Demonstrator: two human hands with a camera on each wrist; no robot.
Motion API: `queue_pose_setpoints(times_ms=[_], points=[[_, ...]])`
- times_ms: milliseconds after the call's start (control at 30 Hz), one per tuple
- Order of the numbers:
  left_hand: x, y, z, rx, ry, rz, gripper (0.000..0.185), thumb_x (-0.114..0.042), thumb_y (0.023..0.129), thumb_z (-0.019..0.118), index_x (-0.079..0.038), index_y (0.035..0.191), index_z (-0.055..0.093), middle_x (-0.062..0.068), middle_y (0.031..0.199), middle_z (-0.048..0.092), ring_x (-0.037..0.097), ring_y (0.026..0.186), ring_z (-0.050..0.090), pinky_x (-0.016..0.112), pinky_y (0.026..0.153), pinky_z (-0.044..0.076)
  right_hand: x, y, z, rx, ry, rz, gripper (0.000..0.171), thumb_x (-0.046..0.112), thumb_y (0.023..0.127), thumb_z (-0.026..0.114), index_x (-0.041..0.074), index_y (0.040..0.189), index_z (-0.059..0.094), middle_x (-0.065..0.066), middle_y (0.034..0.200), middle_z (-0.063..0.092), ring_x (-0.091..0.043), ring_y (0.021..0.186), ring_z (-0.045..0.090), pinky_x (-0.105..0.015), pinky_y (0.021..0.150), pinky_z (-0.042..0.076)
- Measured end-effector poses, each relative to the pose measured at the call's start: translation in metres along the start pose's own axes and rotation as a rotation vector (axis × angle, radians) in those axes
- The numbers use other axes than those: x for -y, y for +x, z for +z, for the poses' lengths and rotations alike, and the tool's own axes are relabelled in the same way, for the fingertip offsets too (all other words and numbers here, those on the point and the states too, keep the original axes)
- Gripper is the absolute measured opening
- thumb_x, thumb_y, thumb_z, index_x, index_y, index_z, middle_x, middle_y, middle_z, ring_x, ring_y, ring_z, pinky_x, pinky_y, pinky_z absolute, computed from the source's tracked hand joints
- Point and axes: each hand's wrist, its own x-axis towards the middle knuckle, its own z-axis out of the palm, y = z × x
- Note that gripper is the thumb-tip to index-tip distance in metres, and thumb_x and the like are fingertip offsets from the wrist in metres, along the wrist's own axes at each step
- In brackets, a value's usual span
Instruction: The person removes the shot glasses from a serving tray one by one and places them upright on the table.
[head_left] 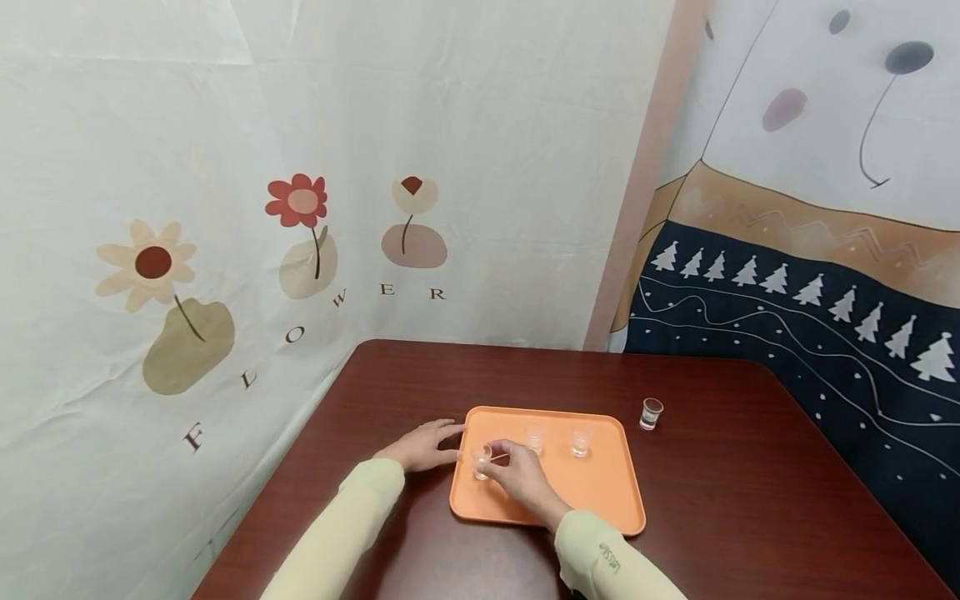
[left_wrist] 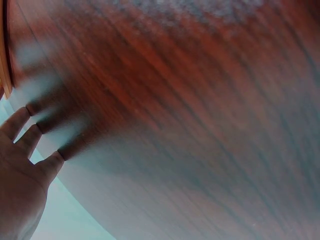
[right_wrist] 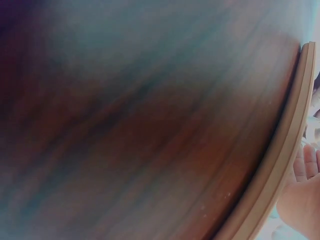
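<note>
Your right hand [head_left: 517, 477] pinched the third small clear shot glass [head_left: 481, 461] on the flat orange plastic tray [head_left: 600, 492], two glasses [head_left: 557, 438] already stood there, one glass [head_left: 651, 413] waited on the dark wooden counter [head_left: 750, 500], and your left hand [head_left: 423, 446] lay flat, grip released, by the tray's edge.

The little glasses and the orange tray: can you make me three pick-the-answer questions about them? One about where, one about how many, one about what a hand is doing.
1. Where is the lone shot glass?
A. On the table, right of the orange tray
B. In the tray's middle
C. On the floor

2. How many shot glasses show in all?
A. Two
B. Four
C. Six

3. What is the right hand doing?
A. Lying flat on the table
B. Pinching the leftmost shot glass
C. Holding a spoon

Answers:
1 A: it stands on the wooden table, off the orange tray.
2 B: three on the tray, one beside it.
3 B: its fingers close around the leftmost shot glass, while the left hand rests flat by the tray's edge.
</note>
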Motion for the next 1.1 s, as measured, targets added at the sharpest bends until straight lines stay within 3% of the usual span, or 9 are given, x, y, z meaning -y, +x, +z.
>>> queue_pose_setpoints(times_ms=[667,1100], points=[[0.004,0.003,0.003,-0.004,0.014,0.0,0.063,-0.047,0.094,0.065,-0.02,0.148,0.049,0.016,0.151,0.041,0.038,0.139,0.038,0.055,0.109,0.033,0.016,-0.004,-0.028,-0.031,0.048,-0.069,0.026,0.024,0.085,0.08,0.007,0.103,0.073,0.001,0.092,0.07,-0.012,0.081,0.067,-0.027,0.07,0.054],[0.004,0.002,0.003,0.007,0.005,-0.012,0.063,-0.048,0.094,0.065,-0.021,0.149,0.048,0.015,0.152,0.04,0.036,0.14,0.036,0.054,0.109,0.033,0.036,0.004,-0.074,-0.11,0.106,0.0,0.026,0.029,0.086,0.08,0.013,0.105,0.073,0.004,0.094,0.071,-0.013,0.085,0.067,-0.034,0.071,0.055]])
